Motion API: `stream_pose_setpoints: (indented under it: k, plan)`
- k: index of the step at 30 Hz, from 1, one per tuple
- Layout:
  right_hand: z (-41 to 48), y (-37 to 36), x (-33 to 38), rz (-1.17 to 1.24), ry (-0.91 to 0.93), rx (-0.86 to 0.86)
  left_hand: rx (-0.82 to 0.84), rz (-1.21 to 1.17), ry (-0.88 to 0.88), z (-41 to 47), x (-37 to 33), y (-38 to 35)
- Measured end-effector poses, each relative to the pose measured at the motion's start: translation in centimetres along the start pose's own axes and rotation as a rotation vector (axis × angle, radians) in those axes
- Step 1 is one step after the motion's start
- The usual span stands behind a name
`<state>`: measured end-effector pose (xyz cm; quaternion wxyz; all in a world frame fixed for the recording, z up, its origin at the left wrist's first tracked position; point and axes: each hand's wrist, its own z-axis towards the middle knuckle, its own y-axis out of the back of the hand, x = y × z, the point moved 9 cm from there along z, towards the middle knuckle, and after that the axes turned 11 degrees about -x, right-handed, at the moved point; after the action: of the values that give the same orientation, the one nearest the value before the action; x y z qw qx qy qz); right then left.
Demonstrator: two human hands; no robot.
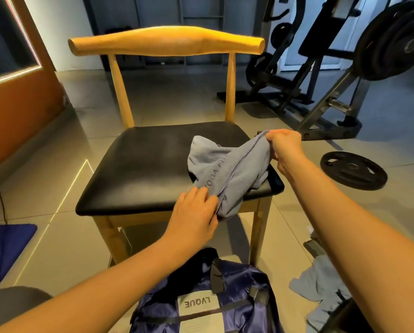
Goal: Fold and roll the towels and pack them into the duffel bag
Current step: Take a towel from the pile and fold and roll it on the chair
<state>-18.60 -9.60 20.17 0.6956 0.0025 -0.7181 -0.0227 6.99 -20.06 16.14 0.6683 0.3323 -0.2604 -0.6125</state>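
Both hands pinch the blue towel (227, 169) on the chair seat (138, 174): left hand (195, 212) at the near edge, right hand (285, 146) at the far corner. I should pull it flat before folding.

Bottom centre of the frame, a pale label (198, 304) on the navy duffel bag (158, 311) reads "LVQUE", upside down. Mid-frame, the blue towel (225, 169) shows the letters "OGA F"; the rest is lost in folds.

A gym: weight plates (353, 169) and machine (321, 68).
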Motion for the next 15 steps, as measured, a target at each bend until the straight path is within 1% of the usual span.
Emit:
stream_pose_setpoints:
  k: [4,7,10,12,15]
  plan:
    - [0.3,0.2,0.3,0.020,0.021,0.005,-0.039,-0.067,0.112,-0.7,3.1,2.0]
    - [-0.2,0.0,1.4,0.034,0.072,0.034,-0.088,-0.205,0.279,-0.2,6.6,4.8]
    - [-0.8,0.1,4.3,0.064,0.168,0.055,-0.177,-0.335,0.417,2.5,10.6,9.7]
    - [-1.6,-0.1,7.4,0.073,0.252,0.070,-0.240,-0.380,0.448,5.4,13.2,13.6]
    - [-3.2,-0.2,13.0,0.058,0.369,0.094,-0.286,-0.351,0.419,10.3,15.6,19.3]
